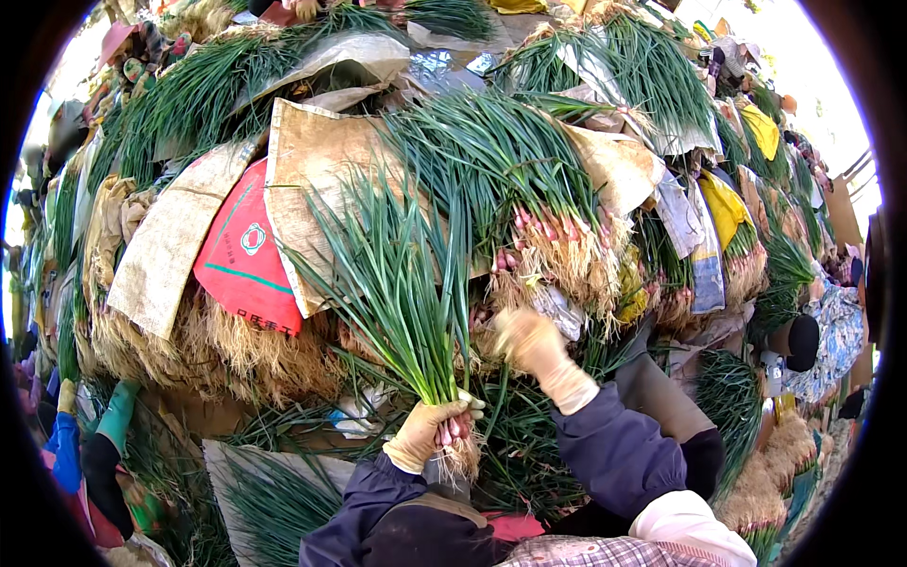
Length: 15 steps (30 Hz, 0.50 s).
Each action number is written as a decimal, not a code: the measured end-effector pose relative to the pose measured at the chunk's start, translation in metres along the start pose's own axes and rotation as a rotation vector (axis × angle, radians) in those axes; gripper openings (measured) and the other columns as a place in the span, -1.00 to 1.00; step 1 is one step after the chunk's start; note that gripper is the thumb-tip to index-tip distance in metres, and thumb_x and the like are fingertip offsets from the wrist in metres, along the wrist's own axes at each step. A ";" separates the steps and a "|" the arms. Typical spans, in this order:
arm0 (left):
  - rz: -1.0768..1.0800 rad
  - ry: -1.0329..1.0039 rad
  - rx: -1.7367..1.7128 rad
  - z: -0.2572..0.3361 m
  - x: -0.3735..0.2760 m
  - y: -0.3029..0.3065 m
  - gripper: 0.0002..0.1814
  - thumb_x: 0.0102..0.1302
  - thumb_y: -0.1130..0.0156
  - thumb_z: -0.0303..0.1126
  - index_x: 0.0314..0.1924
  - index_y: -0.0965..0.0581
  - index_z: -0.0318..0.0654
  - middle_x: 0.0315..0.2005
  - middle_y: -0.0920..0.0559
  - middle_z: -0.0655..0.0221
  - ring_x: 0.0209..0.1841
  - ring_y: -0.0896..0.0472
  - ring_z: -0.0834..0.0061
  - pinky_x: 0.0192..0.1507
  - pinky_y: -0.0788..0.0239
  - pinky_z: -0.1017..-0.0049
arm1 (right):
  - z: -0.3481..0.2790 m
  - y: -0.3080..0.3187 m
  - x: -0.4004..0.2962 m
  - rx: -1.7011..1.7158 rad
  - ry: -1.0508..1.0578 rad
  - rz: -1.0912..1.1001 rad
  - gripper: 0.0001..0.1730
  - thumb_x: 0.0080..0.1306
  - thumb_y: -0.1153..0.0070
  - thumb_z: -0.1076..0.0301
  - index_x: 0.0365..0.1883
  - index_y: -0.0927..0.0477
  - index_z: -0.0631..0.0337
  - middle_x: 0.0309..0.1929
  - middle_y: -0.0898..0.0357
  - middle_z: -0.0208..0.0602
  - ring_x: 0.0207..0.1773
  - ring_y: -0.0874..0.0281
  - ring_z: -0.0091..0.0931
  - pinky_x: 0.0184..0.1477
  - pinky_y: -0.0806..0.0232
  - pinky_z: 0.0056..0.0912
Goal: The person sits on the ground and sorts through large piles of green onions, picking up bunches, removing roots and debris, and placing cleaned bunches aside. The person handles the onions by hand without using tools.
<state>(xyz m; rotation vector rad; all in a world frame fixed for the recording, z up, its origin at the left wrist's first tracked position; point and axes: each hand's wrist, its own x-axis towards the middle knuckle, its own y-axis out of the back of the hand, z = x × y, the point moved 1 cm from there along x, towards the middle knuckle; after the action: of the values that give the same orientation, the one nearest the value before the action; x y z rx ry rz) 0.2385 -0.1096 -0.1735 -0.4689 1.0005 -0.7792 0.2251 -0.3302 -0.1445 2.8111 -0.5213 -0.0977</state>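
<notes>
A bunch of long green onion-like plants (404, 305) stands upright in my left hand (425, 429), which wears a pale yellowish glove and grips it just above the reddish bulbs and stringy roots. To its right my right hand (528, 344), gloved the same way, is blurred close to the roots of a large heap of the same plants (503, 163). Whether its fingers hold anything cannot be told. The heap's leaves point away from me, its bulbs and roots towards me.
Brown paper sheets (333, 163) and a red printed sack (248, 248) cover the heap's left part. Loose leaves (524, 446) lie below my hands. A co-worker's gloved hands (117, 418) are at the left, another person (825, 340) at the right. More bundles (762, 468) lie lower right.
</notes>
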 end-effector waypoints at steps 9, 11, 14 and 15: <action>-0.031 0.089 0.065 -0.004 0.006 -0.005 -0.73 0.27 -0.13 -0.38 -0.13 -0.53 -0.47 -0.36 -0.64 0.25 -0.48 -0.56 0.59 -0.45 -0.40 0.66 | -0.032 0.018 -0.008 -0.103 -0.274 -0.962 -0.59 0.34 0.03 0.00 -0.09 -0.59 0.12 -0.06 -0.61 -0.36 -0.42 -0.57 -0.57 -0.25 -0.44 -0.49; 0.022 0.021 0.016 -0.006 0.006 -0.016 -0.72 0.28 -0.14 -0.34 -0.16 -0.56 -0.46 -0.43 -0.63 0.28 -0.57 -0.48 0.68 -0.53 -0.33 0.72 | -0.042 0.002 0.018 0.092 -0.237 -0.543 -0.51 0.35 0.12 -0.10 -0.08 -0.60 0.09 -0.24 -0.66 -0.48 -0.44 -0.55 -0.68 -0.39 -0.35 -0.59; -0.039 0.079 0.143 -0.011 0.009 -0.010 -0.71 0.29 -0.15 -0.32 -0.15 -0.55 -0.45 -0.36 -0.65 0.30 -0.45 -0.53 0.67 -0.44 -0.37 0.70 | -0.042 -0.033 0.070 -0.218 -0.276 -0.389 -0.56 0.32 0.06 -0.01 -0.12 -0.60 0.17 -0.57 -0.62 -0.33 -0.47 -0.54 -0.56 -0.38 -0.32 -0.54; 0.009 0.023 0.116 -0.013 0.007 -0.012 -0.69 0.29 -0.15 -0.30 -0.15 -0.55 -0.46 -0.37 -0.65 0.30 -0.44 -0.53 0.66 -0.43 -0.36 0.71 | -0.045 -0.043 0.079 -0.121 -0.377 -0.341 -0.54 0.30 0.01 -0.04 -0.20 -0.59 0.22 -0.60 -0.60 -0.34 -0.57 -0.45 -0.57 -0.44 -0.26 -0.51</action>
<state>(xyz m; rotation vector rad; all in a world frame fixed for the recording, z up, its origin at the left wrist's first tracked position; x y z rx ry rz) 0.2243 -0.1229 -0.1755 -0.3556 0.9726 -0.8317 0.3189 -0.3091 -0.1151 2.7396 -0.0988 -0.7124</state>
